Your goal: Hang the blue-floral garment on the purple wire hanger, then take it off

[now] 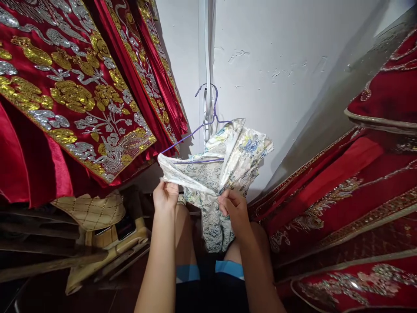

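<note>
Tight little corner here: white scuffed wall [276, 65] ahead, red embroidered garments [65, 95] hanging on both sides, dark floor below. Both hands are pinching a pale floral brocade dress [224, 169] on a purple wire hanger [208, 124], left hand [165, 195] grasping its edge, right hand [235, 208] clenched on the front fabric, over the knees.

I seem to be in a costume or bridal-wear storeroom; red gowns [65, 100] stitched in gold and silver hang to my left; more red embroidered garments [342, 208] crowd my right; a plain white wall [276, 52] stands behind; clutter sits on the floor, perhaps bags.
</note>
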`<action>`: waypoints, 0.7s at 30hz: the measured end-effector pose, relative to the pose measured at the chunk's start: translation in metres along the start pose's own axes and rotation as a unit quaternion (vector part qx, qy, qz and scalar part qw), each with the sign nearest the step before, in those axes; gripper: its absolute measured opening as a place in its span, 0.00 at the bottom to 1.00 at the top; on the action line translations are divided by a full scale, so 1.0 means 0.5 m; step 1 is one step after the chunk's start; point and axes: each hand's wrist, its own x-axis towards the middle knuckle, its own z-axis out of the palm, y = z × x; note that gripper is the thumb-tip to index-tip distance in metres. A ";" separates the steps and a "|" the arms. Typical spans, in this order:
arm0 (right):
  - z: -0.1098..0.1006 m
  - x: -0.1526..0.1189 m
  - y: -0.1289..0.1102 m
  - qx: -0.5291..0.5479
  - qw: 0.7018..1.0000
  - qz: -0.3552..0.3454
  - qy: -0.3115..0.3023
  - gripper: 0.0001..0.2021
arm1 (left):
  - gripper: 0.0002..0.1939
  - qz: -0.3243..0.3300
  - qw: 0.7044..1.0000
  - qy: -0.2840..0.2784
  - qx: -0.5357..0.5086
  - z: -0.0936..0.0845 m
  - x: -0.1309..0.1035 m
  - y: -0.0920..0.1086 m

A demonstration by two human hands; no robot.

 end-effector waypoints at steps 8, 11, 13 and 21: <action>-0.021 -0.013 0.028 0.050 0.996 0.039 0.068 0.14 | 0.06 0.044 0.996 0.018 0.081 -0.055 -0.029 -0.051; -0.027 -0.019 0.038 0.060 0.993 0.046 0.091 0.15 | 0.03 0.068 0.989 0.026 0.132 -0.089 -0.034 -0.069; -0.034 -0.028 0.049 0.072 0.990 0.064 0.106 0.16 | 0.07 0.074 0.986 0.025 0.145 -0.107 -0.041 -0.073; -0.053 -0.049 0.082 -0.100 0.986 0.130 0.006 0.21 | 0.19 0.041 0.965 -0.172 0.192 -0.073 -0.143 -0.032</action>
